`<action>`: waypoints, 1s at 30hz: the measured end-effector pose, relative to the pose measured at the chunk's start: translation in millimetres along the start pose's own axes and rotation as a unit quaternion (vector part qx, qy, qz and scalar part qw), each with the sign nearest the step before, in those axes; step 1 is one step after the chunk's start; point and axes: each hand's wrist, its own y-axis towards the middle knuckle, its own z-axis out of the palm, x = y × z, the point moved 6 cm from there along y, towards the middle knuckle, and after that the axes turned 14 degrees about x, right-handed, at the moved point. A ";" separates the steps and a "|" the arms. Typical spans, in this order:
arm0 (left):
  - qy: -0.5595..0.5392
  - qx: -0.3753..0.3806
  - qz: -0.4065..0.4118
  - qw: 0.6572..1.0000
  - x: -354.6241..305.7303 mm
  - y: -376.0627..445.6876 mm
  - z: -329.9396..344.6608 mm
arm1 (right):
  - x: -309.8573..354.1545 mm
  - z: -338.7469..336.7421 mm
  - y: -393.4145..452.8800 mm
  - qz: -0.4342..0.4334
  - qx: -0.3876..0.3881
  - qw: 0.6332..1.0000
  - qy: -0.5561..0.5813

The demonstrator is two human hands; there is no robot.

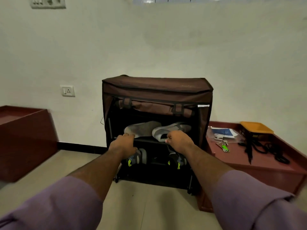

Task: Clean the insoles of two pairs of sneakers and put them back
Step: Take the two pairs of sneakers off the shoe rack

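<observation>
Hands at upper shelf (146,140): left hand (123,144) and right hand (178,141) have fingers curled on grey sneakers (142,128) (grip depth unclear). Advise lifting level, clearing shelf edge.

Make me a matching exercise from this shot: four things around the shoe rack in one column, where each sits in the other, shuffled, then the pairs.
Things:
1. grey sneakers
2. dark sneakers with neon-green tabs
3. orange tray
4. wall socket

Places:
A. lower shelf of the brown fabric shoe rack
B. on the wall left of the rack
C. upper shelf, just behind the left hand and right hand
D. on the maroon ledge right of the rack

Pairs: 1-C, 2-A, 3-D, 4-B
</observation>
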 end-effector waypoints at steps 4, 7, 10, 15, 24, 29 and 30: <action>-0.054 0.016 -0.003 0.998 16.1 67.6 20.5 | -18.7 19.9 58.0 0.001 -0.048 0.996 0.075; -0.097 0.019 -0.007 0.995 28.7 122.1 38.7 | -36.8 40.2 108.3 0.021 -0.069 0.991 0.116; -0.154 0.020 -0.020 0.988 48.8 187.2 44.0 | -49.1 60.3 161.0 0.045 -0.081 0.986 0.138; -0.322 -0.006 -0.092 0.942 111.2 305.2 54.0 | -63.8 78.8 233.1 0.115 -0.170 0.971 0.123; -0.707 -0.125 -0.019 0.696 111.8 310.3 83.0 | -79.8 98.9 288.1 0.165 -0.210 0.887 0.378; -0.706 0.053 -0.014 0.706 84.8 298.6 92.6 | -69.4 83.2 281.1 0.048 -0.238 0.815 0.526; -0.712 0.052 -0.004 0.701 79.6 295.9 89.5 | -69.1 78.3 277.0 0.044 -0.238 0.819 0.520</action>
